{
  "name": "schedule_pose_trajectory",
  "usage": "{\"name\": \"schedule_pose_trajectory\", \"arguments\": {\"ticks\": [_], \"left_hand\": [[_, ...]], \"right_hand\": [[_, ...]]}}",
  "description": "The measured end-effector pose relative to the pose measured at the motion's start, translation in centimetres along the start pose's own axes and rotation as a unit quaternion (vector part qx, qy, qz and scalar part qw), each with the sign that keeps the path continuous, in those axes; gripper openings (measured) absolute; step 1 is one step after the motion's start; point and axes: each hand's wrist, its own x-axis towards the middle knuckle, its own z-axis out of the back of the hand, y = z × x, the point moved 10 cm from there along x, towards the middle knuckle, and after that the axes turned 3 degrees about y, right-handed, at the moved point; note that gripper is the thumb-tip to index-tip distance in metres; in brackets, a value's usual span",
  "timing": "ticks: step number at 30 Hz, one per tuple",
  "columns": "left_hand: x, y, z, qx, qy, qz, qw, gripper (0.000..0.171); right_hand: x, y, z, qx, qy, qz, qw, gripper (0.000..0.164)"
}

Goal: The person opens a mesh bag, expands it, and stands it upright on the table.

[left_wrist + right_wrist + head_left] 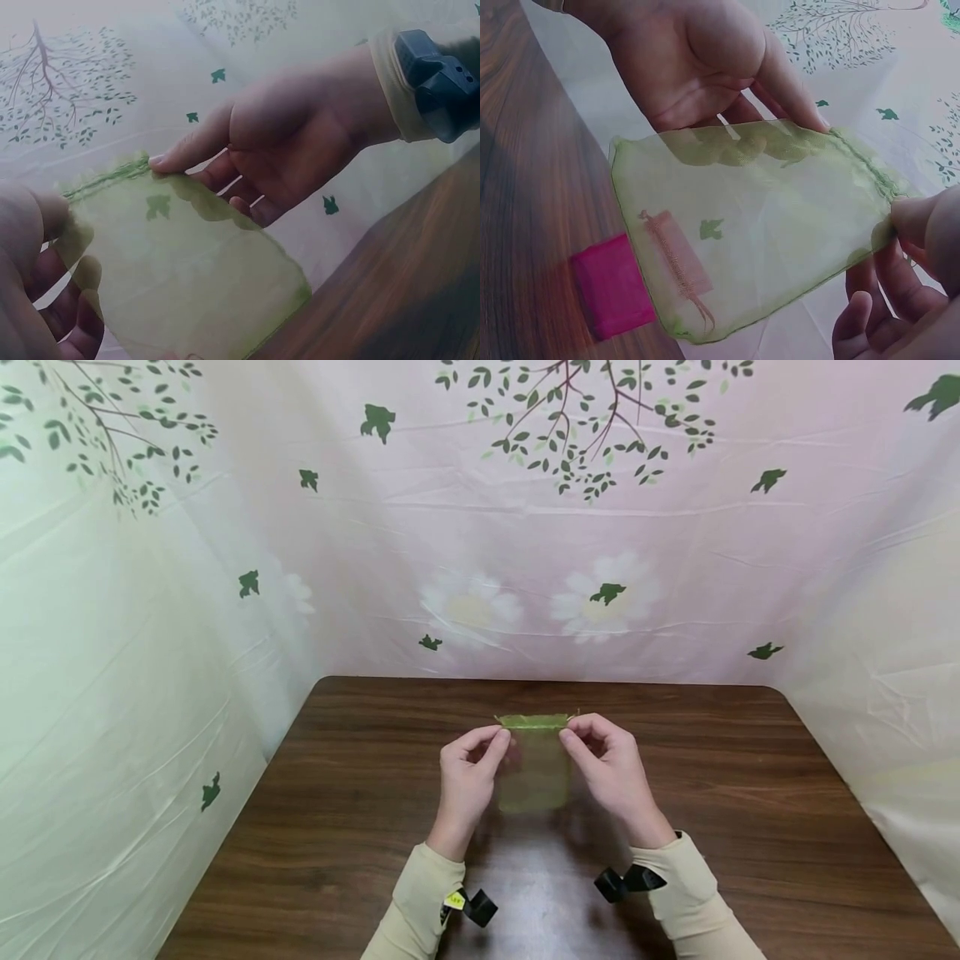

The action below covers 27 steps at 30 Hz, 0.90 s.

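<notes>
A sheer green drawstring bag (534, 777) hangs upright between the two hands above the table. The left hand (467, 777) pinches the gathered top at one corner, thumb toward the person. At the opposite top corner the right hand (618, 768) pinches the bag in the same way. In the right wrist view the bag (780, 217) is spread flat, with its gathered band (866, 161) stretched between the thumbs. Fingers of both hands show through the thin cloth.
A brown wood-grain table (337, 827) lies under the hands, with printed cloth (525, 543) around it. In the right wrist view a magenta piece (615, 289) lies beyond the bag's lower edge, and a small pink pouch (679, 255) shows through the sheer cloth.
</notes>
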Motion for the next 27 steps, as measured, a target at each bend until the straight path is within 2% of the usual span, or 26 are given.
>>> {"name": "schedule_pose_trajectory", "arguments": {"ticks": [9, 15, 20, 23, 27], "left_hand": [[0.00, -0.25, 0.32, -0.017, -0.022, -0.002, 0.9996, 0.018], [-0.13, -0.15, 0.42, -0.036, -0.039, 0.006, 0.9986, 0.013], [-0.13, 0.04, 0.22, -0.047, -0.035, 0.010, 0.9982, 0.014], [-0.09, 0.29, 0.17, -0.046, -0.036, 0.021, 0.9981, 0.016], [-0.03, 0.25, 0.23, -0.042, -0.045, 0.030, 0.9977, 0.016]], "right_hand": [[-0.07, 0.06, 0.31, 0.015, -0.020, -0.003, 1.000, 0.009], [-0.10, 0.20, 0.31, 0.036, -0.041, -0.004, 0.998, 0.006], [-0.14, 0.08, 0.51, 0.042, -0.052, -0.013, 0.998, 0.005], [-0.15, -0.01, 0.46, 0.044, -0.048, -0.013, 0.998, 0.006], [-0.37, -0.14, -0.08, 0.032, -0.016, -0.010, 0.999, 0.007]]}}
